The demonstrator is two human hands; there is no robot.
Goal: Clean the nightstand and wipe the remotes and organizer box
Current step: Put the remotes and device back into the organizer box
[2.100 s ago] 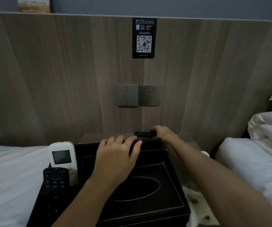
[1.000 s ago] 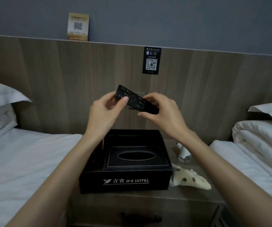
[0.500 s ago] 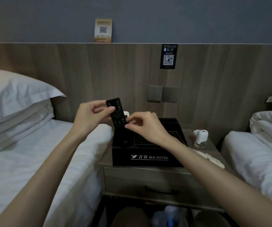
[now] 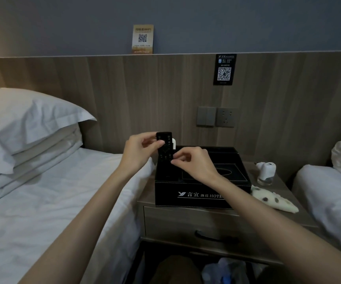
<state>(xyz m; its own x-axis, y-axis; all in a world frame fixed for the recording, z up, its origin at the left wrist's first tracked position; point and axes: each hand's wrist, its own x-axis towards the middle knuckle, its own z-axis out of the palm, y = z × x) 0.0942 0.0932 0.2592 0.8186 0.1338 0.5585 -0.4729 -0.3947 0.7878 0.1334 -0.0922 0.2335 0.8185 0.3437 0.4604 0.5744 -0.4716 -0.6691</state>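
A black remote [image 4: 164, 144] stands upright over the left slot of the black organizer box [image 4: 201, 193] on the wooden nightstand [image 4: 188, 220]. My left hand [image 4: 138, 152] pinches the remote's left edge near the top. My right hand [image 4: 194, 162] pinches its lower right edge, above the box. A white remote [image 4: 173, 144] peeks out just behind the black one. A spotted cream cloth [image 4: 272, 199] lies on the nightstand to the right of the box.
A small white bottle-like device [image 4: 266, 171] stands at the nightstand's back right. Beds with white linen flank the nightstand, with stacked pillows [image 4: 28, 128] on the left one. Wall switches and a socket [image 4: 215, 116] sit on the wooden headboard panel.
The black remote was picked up from behind the box and held slanted in both hands; it has since turned upright and come down over the box's left slot. My view has pulled back.
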